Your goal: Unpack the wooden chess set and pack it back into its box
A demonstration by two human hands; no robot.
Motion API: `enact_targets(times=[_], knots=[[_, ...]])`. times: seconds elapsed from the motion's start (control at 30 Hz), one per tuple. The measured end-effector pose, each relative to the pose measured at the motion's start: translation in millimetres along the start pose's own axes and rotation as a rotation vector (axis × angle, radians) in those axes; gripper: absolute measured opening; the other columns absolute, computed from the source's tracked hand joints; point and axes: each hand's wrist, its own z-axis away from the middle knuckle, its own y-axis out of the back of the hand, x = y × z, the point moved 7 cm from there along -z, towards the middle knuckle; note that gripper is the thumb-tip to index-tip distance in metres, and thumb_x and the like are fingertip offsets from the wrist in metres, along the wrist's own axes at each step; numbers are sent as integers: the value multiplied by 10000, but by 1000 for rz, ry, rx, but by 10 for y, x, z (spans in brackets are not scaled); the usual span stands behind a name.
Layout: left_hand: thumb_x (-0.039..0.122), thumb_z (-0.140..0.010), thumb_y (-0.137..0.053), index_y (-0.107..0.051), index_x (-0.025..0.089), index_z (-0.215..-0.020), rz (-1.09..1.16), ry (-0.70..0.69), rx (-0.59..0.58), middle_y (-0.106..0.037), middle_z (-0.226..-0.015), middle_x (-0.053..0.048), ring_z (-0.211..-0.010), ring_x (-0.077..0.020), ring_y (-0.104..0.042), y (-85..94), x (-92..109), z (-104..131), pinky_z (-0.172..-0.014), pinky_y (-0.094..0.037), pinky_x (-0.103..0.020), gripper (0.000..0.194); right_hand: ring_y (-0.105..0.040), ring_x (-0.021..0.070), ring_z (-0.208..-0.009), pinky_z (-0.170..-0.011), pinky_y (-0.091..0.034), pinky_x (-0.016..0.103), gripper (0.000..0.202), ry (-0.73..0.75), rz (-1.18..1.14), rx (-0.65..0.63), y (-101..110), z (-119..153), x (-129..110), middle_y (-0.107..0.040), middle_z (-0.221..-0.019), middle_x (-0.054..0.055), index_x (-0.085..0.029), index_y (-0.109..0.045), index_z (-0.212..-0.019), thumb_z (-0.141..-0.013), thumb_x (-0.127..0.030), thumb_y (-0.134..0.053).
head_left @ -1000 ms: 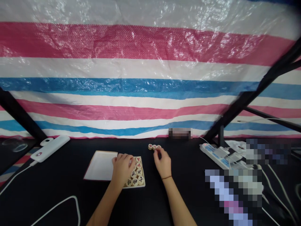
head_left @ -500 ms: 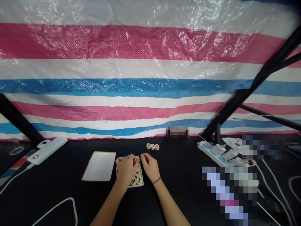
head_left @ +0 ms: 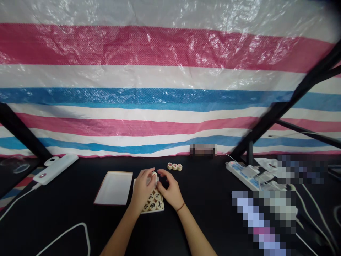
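Observation:
A white box [head_left: 152,211] of round chess pieces [head_left: 152,206] with black characters sits below my hands. My left hand [head_left: 144,186] is over the box's left part, its fingers curved around a piece [head_left: 154,174] near the far edge. My right hand [head_left: 170,188] is at the box's right side, thumb and fingers apart, the thumb near the same piece; nothing shows in its grasp. Three pieces with red characters [head_left: 174,166] stand in a row beyond the box, to the right. An open box lid [head_left: 114,188] lies left of the box.
A white device [head_left: 57,170] with a cable is at the left. A power strip [head_left: 243,174] with plugs and cables stands at the right, near blurred items. A striped sheet [head_left: 149,99] hangs behind the black table [head_left: 66,199], between dark metal bars.
My left hand has risen a little and its fingers have spread, showing more pieces in the box. My right hand's thumb and fingers have parted. The whole view has shifted slightly.

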Motion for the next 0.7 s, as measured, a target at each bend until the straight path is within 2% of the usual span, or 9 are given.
enact_targets(times=[0.07, 0.17, 0.27, 0.37, 0.43, 0.5, 0.57, 0.63, 0.7], knots=[[362, -853, -531, -638, 225, -1112, 142, 86, -35, -672, -1031, -57, -916, -183, -656, 12, -69, 12, -842, -520, -338, 311, -642, 195, -903, -820, -513, 339, 360, 87, 53, -34, -35, 10, -143, -693, -1038, 58, -220, -623, -1109, -748, -218, -613], [404, -831, -564, -636, 206, -1126, 359, 220, -116, -672, -1104, -81, -952, -200, -670, -49, -155, 67, -844, -535, -333, 362, -644, 198, -864, -793, -511, 345, 243, 141, 102, -14, -56, 17, -248, -705, -972, 61, -218, -646, -1050, -817, -259, -589], [418, -806, -607, -633, 197, -1117, 504, 350, -68, -674, -1116, -92, -994, -217, -667, -56, -241, 113, -870, -533, -339, 383, -638, 199, -905, -829, -493, 347, 209, 169, 156, 31, 40, -24, -187, -702, -993, 64, -219, -647, -1035, -854, -270, -558], [412, -783, -643, -639, 185, -1095, 628, 496, 53, -674, -1094, -102, -1011, -224, -666, 4, -373, 133, -888, -531, -344, 385, -629, 210, -913, -857, -472, 362, 215, 92, 256, 266, 448, -86, 127, -700, -978, 78, -202, -660, -995, -864, -303, -523], [387, -757, -679, -640, 183, -1099, 713, 558, 113, -675, -1081, -105, -1026, -224, -661, 49, -452, 129, -898, -527, -342, 400, -617, 229, -865, -812, -473, 370, 290, -58, 372, 428, 772, -87, 464, -698, -933, 99, -176, -670, -990, -856, -380, -513], [353, -715, -723, -632, 191, -1130, 755, 580, 148, -678, -1074, -96, -1041, -223, -651, 93, -506, 118, -896, -523, -335, 455, -604, 249, -856, -782, -465, 373, 353, -153, 473, 413, 933, -96, 776, -697, -891, 111, -169, -689, -945, -837, -446, -499], [346, -685, -747, -623, 197, -1163, 743, 581, 164, -679, -1087, -92, -1035, -219, -646, 125, -537, 114, -875, -527, -327, 516, -595, 254, -825, -740, -456, 361, 383, -234, 535, 369, 990, -93, 1034, -691, -823, 105, -176, -699, -919, -829, -479, -482], [375, -696, -735, -620, 197, -1183, 700, 567, 151, -675, -1108, -92, -1003, -208, -651, 131, -541, 114, -846, -533, -314, 531, -586, 251, -800, -716, -447, 349, 391, -269, 565, 321, 966, -96, 1186, -684, -784, 97, -184, -700, -921, -830, -488, -471], [407, -725, -705, -608, 187, -1209, 646, 541, 98, -683, -1076, -90, -946, -194, -660, 102, -524, 113, -814, -536, -303, 541, -578, 249, -791, -714, -442, 348, 394, -259, 570, 276, 911, -116, 1228, -686, -772, 95, -187, -700, -912, -835, -491, -463]])
